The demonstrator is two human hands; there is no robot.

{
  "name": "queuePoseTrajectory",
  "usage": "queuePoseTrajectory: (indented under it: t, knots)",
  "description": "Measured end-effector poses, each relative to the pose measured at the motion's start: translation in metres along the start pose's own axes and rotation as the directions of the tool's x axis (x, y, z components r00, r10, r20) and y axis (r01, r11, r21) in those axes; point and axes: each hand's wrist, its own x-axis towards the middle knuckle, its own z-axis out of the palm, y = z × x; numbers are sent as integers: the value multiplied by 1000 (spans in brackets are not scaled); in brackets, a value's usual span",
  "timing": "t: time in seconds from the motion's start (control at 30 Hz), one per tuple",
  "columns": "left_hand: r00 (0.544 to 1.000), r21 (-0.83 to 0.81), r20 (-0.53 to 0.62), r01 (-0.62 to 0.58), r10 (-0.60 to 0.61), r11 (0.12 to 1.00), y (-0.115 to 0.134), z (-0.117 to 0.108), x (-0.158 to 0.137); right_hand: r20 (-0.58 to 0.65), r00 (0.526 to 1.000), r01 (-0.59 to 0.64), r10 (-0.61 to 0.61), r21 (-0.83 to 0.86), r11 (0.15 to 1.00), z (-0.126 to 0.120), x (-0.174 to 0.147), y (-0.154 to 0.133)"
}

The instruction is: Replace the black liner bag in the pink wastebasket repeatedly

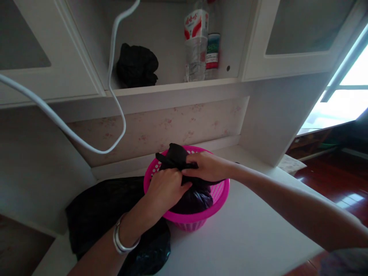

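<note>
A pink plastic basket (222, 197) with a perforated wall stands on the white counter. Inside it lies a black plastic bag (195, 200), bunched up at its top. My left hand (165, 188), with a silver bangle on the wrist, is closed on the bag's gathered top from the left. From the right, my right hand (205, 166) pinches the same bunched plastic, its fingertips touching the left hand. The left fingertips are partly hidden. Left of the basket, partly under my left forearm, another black plastic bag (97, 209) lies spread over the counter.
Above the counter, an open cabinet shelf (172, 85) holds a crumpled black bag (137, 66) and two plastic bottles (197, 46). A white cable (112, 76) hangs in front at the left. Reddish flooring (330, 180) and a bright window (345, 92) show at the right.
</note>
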Motion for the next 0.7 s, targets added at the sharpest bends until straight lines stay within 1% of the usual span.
queuePoseTrajectory:
  t: [0.07, 0.13, 0.17, 0.2, 0.23, 0.27, 0.3, 0.37, 0.4, 0.43, 0.47, 0.5, 0.6, 0.7]
  knots:
    - [1000, -5, -5, -4, 4, 1000, -6, 0, 0, 4, 997, -80, 79, 33, 996, -3, -1, -4]
    - [999, -24, -10, -32, 32, 999, -14, -2, -2, 85, 984, -165, 158, 85, 983, -9, -4, -7]
    - [998, -37, -13, -56, 55, 998, -19, -4, -3, 134, 976, -184, 170, 95, 978, -12, -7, -7]
    - [997, -51, -17, -81, 80, 995, -23, -5, -5, 176, 971, -176, 159, 91, 980, -15, -9, -8]
    - [995, -63, -22, -103, 102, 993, -27, -6, -7, 196, 972, -146, 129, 74, 987, -18, -11, -9]
    - [993, -78, -27, -117, 115, 990, -31, -6, -10, 189, 978, -102, 90, 57, 993, -20, -13, -9]
    - [992, -96, -38, -121, 117, 988, -34, -6, -12, 153, 987, -55, 47, 51, 997, -21, -14, -10]
    - [992, -151, -67, -115, 105, 982, -39, -4, -17, 11, 999, 45, -46, 59, 997, -19, -14, -13]
    - [992, -181, -78, -113, 100, 977, -40, -3, -19, -70, 994, 92, -88, 54, 994, -16, -13, -14]
    - [992, -211, -83, -114, 98, 971, -41, -2, -21, -127, 984, 131, -125, 34, 991, -11, -11, -16]
    - [992, -239, -82, -117, 100, 964, -41, -1, -22, -146, 977, 159, -157, 0, 987, -6, -9, -18]
    - [992, -261, -77, -119, 103, 958, -41, -1, -23, -137, 975, 173, -177, -46, 984, 0, -6, -19]
    - [995, -297, -49, -95, 84, 950, -42, -4, -25, -53, 976, 199, -211, -180, 963, 13, 0, -21]
    - [999, -308, -16, -54, 52, 950, -48, -9, -27, 13, 962, 266, -272, -249, 931, 16, 2, -19]
